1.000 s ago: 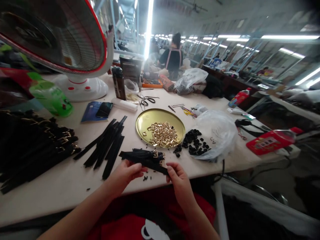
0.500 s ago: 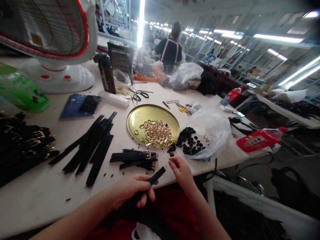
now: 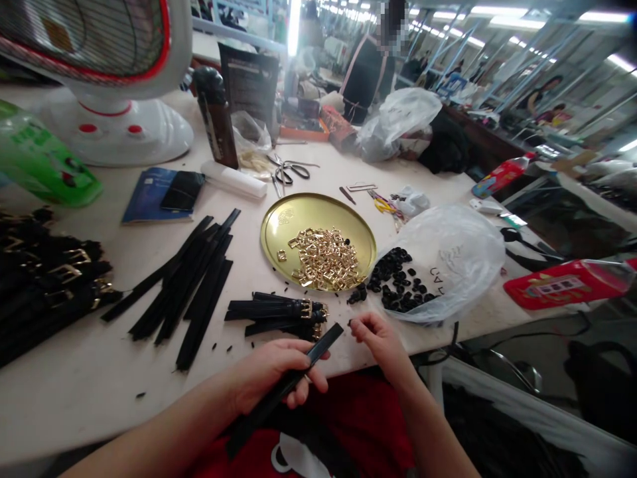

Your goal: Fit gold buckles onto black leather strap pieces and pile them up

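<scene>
A black strap point(image 3: 326, 342) is pinched between the thumb and fingers of my left hand point(image 3: 283, 372), its flat end pointing up and to the right. My right hand point(image 3: 375, 335) is closed in a pinch close to that end, with a small black piece point(image 3: 351, 323) just showing at the fingertips. Beyond my hands lies a bundle of straps point(image 3: 271, 310) with gold buckles at their right ends. Behind it, loose gold buckles point(image 3: 328, 255) are heaped on an oval gold tray point(image 3: 279, 219). Small black loops point(image 3: 403, 285) spill from a clear plastic bag point(image 3: 462, 245) to the right.
Plain black straps point(image 3: 186, 279) lie left of the tray, and a pile of buckled straps point(image 3: 60, 285) sits at the far left. Scissors point(image 3: 288, 171), a dark bottle point(image 3: 216, 119), a fan point(image 3: 114, 126) and a red bottle point(image 3: 572, 282) stand or lie around. A person point(image 3: 365, 79) is farther back.
The view has shifted and tilted down a little. My right hand has stayed in its pinch near the strap end, and the small black piece now shows. The strap is still in my left hand.
</scene>
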A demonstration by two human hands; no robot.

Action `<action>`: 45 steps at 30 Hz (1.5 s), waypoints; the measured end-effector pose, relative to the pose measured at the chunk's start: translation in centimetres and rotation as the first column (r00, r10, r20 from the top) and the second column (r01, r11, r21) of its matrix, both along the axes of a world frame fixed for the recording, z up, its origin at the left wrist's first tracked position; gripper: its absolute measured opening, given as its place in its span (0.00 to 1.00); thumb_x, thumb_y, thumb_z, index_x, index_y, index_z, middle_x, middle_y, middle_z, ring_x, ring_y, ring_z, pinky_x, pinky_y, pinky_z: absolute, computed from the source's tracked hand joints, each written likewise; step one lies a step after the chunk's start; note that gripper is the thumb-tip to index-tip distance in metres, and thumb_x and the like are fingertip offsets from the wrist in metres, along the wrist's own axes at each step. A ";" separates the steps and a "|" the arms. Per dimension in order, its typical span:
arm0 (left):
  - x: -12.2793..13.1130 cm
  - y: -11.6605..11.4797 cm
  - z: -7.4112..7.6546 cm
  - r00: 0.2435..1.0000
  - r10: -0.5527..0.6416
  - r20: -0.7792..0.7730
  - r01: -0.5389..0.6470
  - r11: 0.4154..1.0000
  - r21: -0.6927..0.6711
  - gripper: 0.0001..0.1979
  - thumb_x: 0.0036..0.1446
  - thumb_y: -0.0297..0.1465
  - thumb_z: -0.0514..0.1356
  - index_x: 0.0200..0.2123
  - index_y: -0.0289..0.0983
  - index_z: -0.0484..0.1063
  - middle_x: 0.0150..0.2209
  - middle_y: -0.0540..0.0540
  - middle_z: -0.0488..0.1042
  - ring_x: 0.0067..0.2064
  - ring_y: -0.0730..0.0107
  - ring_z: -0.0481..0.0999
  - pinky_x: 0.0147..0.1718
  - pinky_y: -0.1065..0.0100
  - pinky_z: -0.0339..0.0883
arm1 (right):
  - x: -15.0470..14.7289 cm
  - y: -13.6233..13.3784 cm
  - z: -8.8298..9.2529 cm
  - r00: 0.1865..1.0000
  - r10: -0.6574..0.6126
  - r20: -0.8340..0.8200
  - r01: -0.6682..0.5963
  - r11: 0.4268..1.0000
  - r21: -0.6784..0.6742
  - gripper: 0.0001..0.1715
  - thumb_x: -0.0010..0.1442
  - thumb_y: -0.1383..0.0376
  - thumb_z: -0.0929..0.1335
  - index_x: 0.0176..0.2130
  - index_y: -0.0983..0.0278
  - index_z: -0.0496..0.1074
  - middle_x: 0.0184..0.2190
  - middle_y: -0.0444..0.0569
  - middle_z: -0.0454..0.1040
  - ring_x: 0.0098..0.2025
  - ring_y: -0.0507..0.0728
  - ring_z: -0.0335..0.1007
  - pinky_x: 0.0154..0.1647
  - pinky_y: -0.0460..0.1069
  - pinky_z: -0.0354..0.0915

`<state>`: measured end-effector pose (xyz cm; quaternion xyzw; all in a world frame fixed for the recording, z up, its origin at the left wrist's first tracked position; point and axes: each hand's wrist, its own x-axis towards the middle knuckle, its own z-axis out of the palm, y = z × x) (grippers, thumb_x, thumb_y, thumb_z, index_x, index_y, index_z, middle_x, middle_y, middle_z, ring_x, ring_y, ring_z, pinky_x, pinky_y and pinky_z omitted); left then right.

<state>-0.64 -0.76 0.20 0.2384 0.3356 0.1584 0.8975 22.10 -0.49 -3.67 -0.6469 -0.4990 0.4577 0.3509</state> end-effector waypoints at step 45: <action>0.2 -2.6 -0.1 0.751 0.308 -0.584 0.354 0.559 0.750 0.13 0.53 0.36 0.48 0.22 0.37 0.64 0.21 0.53 0.64 0.28 0.70 0.65 0.27 0.73 0.54 | -2.5 -1.5 -1.3 0.926 -0.099 0.365 -0.016 0.954 0.298 0.11 0.53 0.64 0.64 0.37 0.62 0.71 0.34 0.50 0.73 0.36 0.58 0.68 0.39 0.52 0.61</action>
